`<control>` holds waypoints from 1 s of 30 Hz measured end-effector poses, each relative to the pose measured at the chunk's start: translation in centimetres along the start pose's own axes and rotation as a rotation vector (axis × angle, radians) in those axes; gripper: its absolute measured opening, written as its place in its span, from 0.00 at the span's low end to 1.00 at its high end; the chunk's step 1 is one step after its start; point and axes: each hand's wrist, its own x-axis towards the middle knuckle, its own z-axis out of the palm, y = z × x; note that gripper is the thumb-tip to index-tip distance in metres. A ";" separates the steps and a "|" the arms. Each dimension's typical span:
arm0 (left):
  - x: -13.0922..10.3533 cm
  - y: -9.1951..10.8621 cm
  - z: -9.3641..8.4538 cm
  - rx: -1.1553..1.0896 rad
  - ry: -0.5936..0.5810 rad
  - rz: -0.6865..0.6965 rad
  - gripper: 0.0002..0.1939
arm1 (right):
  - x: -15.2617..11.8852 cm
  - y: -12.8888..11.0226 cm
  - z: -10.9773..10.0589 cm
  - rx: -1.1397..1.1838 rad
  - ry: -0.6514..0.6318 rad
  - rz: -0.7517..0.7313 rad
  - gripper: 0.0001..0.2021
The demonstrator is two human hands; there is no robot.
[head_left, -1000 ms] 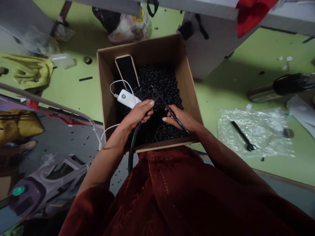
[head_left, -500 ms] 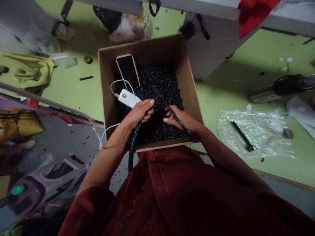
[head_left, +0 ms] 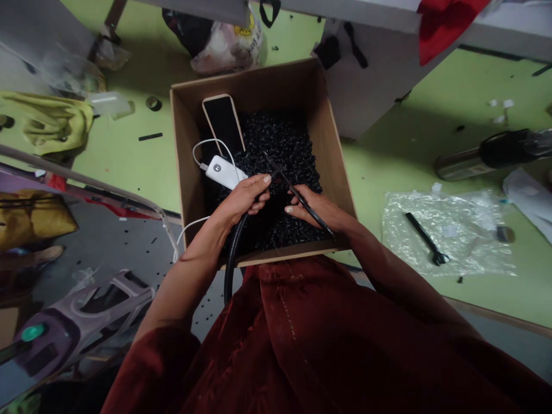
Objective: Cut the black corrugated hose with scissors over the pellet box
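Note:
My left hand (head_left: 246, 196) is closed around the upper end of a black corrugated tube (head_left: 233, 253), which hangs down over the near edge of a cardboard box (head_left: 335, 172). In my right hand (head_left: 313, 208) is a long, thin black tool with a pointed tip (head_left: 317, 218); its exact kind is unclear. The tool lies slantwise, and its front part crosses close to the tube's end at my left fingertips. Both hands are over the box, above a heap of small black pieces (head_left: 280, 135). Beside my left hand lie a white power bank (head_left: 224, 172) with a cable and a phone (head_left: 224, 123).
A clear plastic bag (head_left: 474, 230) with a black-handled tool (head_left: 425, 238) on it lies at the right, near a metal flask (head_left: 461, 164). A yellow cloth (head_left: 56, 123) is at the left. Behind the box sits a filled plastic bag (head_left: 233, 46).
The front part of the tool in my right hand has shifted slightly to the left. My left hand stays on the tube, almost still.

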 end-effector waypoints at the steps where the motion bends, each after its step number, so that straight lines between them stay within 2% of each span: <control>1: 0.0 0.0 0.0 0.000 0.000 0.002 0.12 | 0.0 0.0 0.0 0.001 0.001 0.001 0.27; 10: 0.1 -0.1 0.0 0.018 -0.006 0.000 0.12 | 0.0 -0.3 0.1 -0.025 0.031 0.024 0.22; 15: -0.1 0.1 0.1 0.035 -0.002 -0.014 0.13 | 0.1 0.1 0.3 -0.082 0.080 -0.033 0.16; 23: 0.0 0.1 0.3 0.027 -0.013 -0.023 0.13 | -0.1 0.3 0.5 -0.150 0.115 -0.033 0.12; 30: 0.0 0.0 0.2 0.014 0.020 -0.007 0.12 | 0.1 0.0 0.7 -0.196 0.159 0.039 0.10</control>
